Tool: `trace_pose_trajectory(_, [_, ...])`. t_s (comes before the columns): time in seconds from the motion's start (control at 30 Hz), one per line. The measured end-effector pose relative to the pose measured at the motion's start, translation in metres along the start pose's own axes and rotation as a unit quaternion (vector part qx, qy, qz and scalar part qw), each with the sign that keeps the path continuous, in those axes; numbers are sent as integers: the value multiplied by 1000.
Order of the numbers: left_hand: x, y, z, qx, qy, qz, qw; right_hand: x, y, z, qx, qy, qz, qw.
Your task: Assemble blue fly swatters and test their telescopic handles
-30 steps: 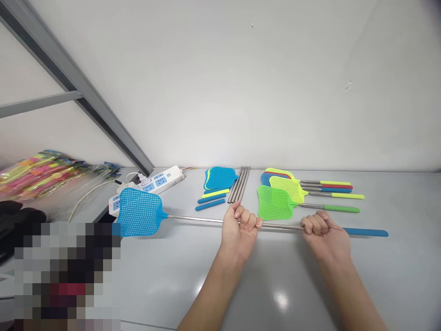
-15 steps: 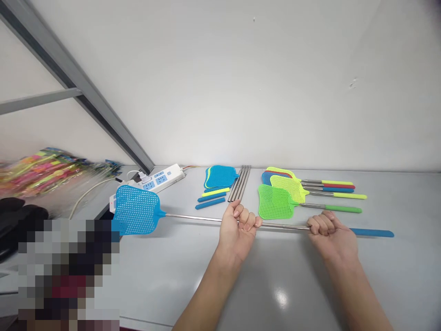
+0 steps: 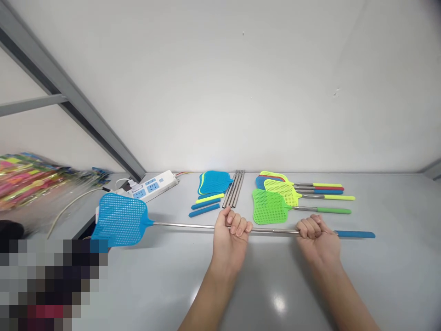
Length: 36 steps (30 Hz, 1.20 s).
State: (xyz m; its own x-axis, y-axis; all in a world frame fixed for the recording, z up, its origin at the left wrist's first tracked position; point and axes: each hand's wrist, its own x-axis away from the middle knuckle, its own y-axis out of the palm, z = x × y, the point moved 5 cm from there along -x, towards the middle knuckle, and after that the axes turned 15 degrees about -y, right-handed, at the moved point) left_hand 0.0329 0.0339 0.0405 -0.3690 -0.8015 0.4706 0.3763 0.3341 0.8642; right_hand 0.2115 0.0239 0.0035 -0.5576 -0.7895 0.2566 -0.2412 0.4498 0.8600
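A blue fly swatter [image 3: 121,219] with a long, extended metal rod lies across both fists, its mesh head to the left and its blue handle grip to the right. My left hand [image 3: 231,234] is closed around the middle of the rod. Closer to the handle, my right hand [image 3: 317,236] is wrapped around the same rod. Just beyond the rod lies a green fly swatter [image 3: 270,207] with its rod collapsed. Behind it are more swatters, among them a yellow one [image 3: 280,192]. Several loose metal rods [image 3: 234,188] lie past my left hand.
Loose swatter heads [image 3: 216,182] are stacked near the wall, with blue and yellow handle sleeves [image 3: 204,210] before them. A white power strip [image 3: 155,185] with a plugged-in cable lies at left. Bagged colourful goods [image 3: 37,184] and a grey metal frame [image 3: 79,101] stand further left.
The view has shifted a little, so most things appear further left and slightly lower. Both hands keep their hold on the rod, and the swatter stays extended.
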Motion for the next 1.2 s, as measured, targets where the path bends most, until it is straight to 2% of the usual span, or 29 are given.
trace_pose_trajectory(0.13, [3,5,0,16,64,2,998,1,0,5,7,-4,-8,1000])
trace_pose_trajectory(0.23, [3,4,-10,25,100,4,995,2,0,8,3,-15,-13,1000])
trace_pose_trajectory(0.37, [0,4,-34,-10,53,-19,998,8,1,13,-25,-1,-6,1000])
trace_pose_trajectory(0.47, [0,3,-41,-32,40,-36,998,13,2,18,-33,14,-6,999])
trace_pose_trajectory(0.63, [1,4,-37,-56,34,-44,997,16,3,23,-22,29,-16,999])
trace_pose_trajectory(0.77, [1,9,-37,-85,6,-57,995,10,6,15,-11,26,-41,999])
trace_pose_trajectory(0.9, [3,13,-39,-92,6,-53,994,5,6,10,1,46,-38,998])
trace_pose_trajectory(1.07, [7,16,-37,-91,21,-52,994,5,8,11,-8,89,16,996])
trace_pose_trajectory(1.2, [10,18,-33,-87,20,-49,995,5,9,8,-35,97,45,994])
